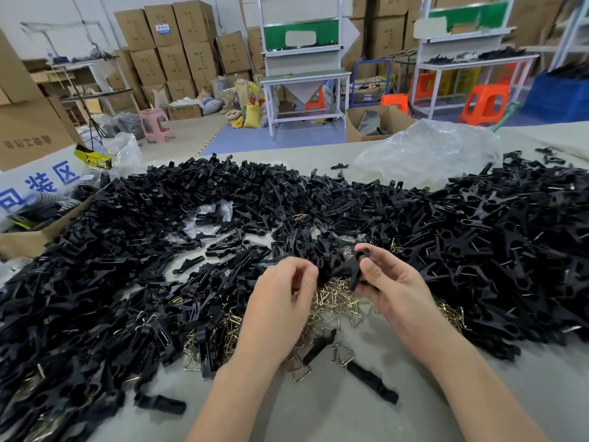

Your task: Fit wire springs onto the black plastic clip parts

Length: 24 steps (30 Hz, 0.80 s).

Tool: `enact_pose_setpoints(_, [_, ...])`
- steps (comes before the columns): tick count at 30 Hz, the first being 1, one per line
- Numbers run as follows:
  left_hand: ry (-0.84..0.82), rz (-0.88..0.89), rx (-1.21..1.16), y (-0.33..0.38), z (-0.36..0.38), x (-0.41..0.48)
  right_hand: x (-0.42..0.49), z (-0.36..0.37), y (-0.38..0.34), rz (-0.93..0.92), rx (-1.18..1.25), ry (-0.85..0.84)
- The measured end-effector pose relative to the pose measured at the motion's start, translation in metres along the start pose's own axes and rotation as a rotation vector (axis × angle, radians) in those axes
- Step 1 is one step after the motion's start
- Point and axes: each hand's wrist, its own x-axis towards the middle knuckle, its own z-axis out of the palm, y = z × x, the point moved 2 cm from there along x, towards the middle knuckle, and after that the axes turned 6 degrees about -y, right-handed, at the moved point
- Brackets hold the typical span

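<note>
Head view: right hand (pixel 393 283) pinches a black clip part (pixel 352 271) above the loose wire springs (pixel 334 303) on the table (pixel 318 409); left hand (pixel 282 296) curls at the clip's blurred end, grip unclear.

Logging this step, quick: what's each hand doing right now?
Left hand: closed, pinching one end of the black clip part.
Right hand: closed, holding the same clip part.
</note>
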Motion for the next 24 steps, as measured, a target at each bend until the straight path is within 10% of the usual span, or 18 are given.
enact_pose_setpoints(5, [-0.294,0.083,0.543,-0.003,0.015,-0.003,0.002,-0.004,-0.001,-0.013,0.059,0.088])
enact_pose_setpoints(24, [0.041,0.025,0.138,0.001,0.006,0.001,0.005,0.002,-0.002,0.011,0.108,0.074])
